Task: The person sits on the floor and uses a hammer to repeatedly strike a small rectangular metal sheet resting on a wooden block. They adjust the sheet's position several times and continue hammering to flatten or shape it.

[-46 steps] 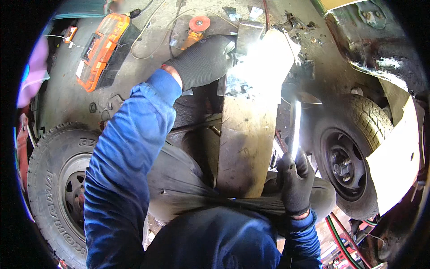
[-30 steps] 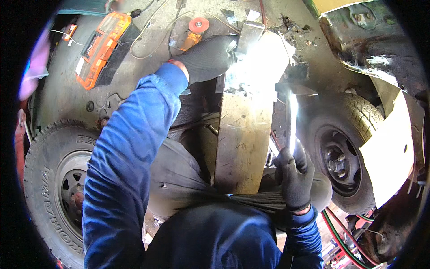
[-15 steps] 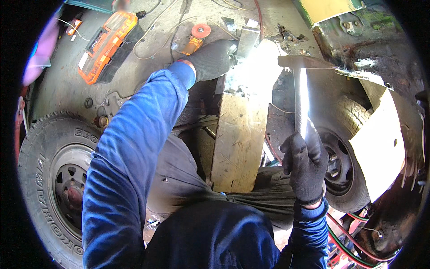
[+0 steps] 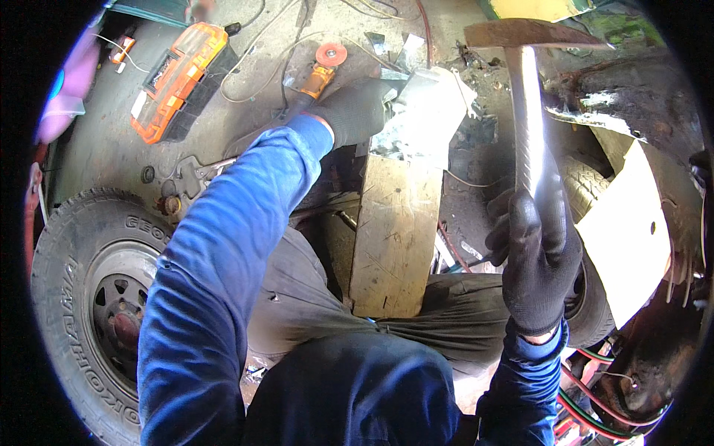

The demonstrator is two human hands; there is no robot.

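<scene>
My right hand (image 4: 541, 256), in a black glove, is wrapped around the handle of a hammer (image 4: 529, 97). The hammer is raised, its head at the top and one end tapering to a point. My left hand (image 4: 361, 110), also gloved, is closed at the edge of a shiny sheet metal piece (image 4: 407, 123). Strong glare washes out most of that piece, and my left fingertips are partly hidden. Under the metal lies a long wooden block (image 4: 394, 238), stretching back between my legs.
An angle grinder (image 4: 321, 73) with a red disc rests on the floor beyond my left hand. Farther left stands an orange and black toolbox (image 4: 182, 80). Tyres flank me, the left tyre (image 4: 67, 297) larger in view. A pale panel (image 4: 628, 238) leans at the right.
The hammer has been lifted away from the metal, and my right hand has moved right and closer to me. My left hand has shifted slightly right and nearer, with its hold kept.
</scene>
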